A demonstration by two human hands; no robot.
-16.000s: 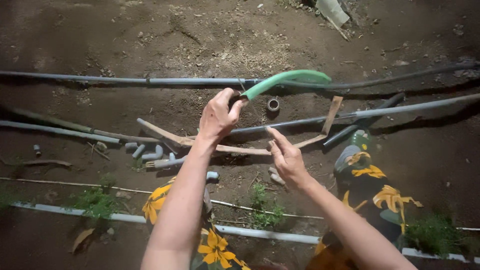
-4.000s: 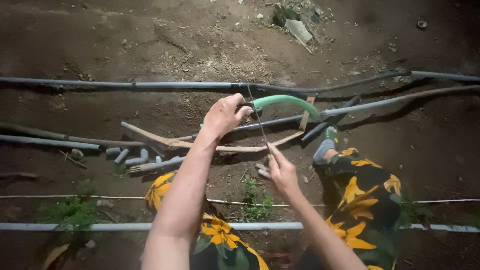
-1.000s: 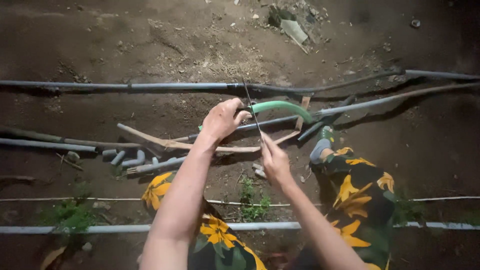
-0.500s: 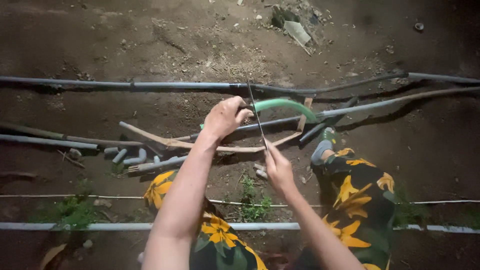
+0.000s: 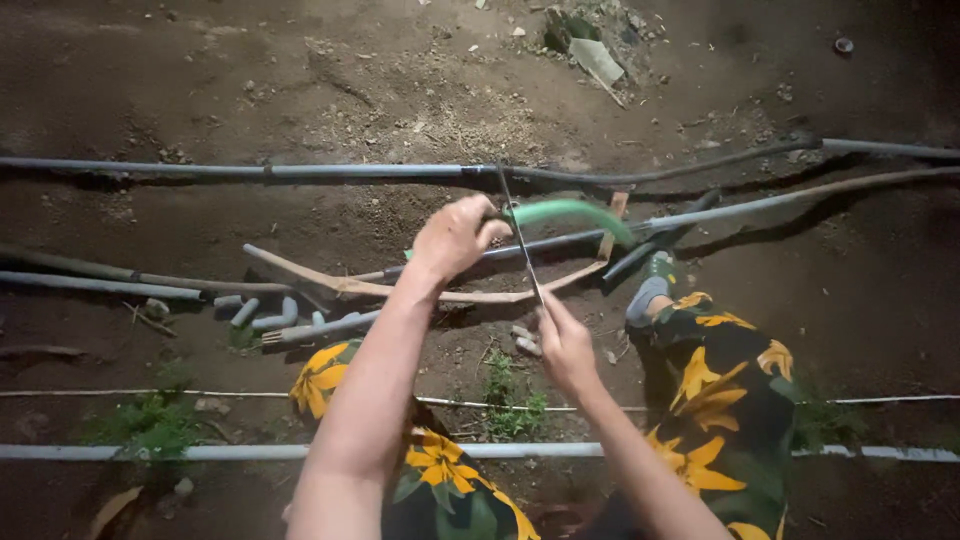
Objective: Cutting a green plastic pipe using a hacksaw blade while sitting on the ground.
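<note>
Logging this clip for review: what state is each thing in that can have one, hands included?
Left hand: closed around the green saw handle.
Right hand: pinching the thin saw blade's lower end.
Saw blade: straight, held off the ground.
Grey pipes: lying flat on soil.
Short pipe pieces: loose on the ground.

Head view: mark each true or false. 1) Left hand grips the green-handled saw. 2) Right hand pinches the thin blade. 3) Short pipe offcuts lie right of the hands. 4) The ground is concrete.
1) True: the left hand grips the green saw handle.
2) True: the right hand pinches the blade at its lower end.
3) False: the pipe offcuts lie to the left.
4) False: the ground is bare soil.
</note>
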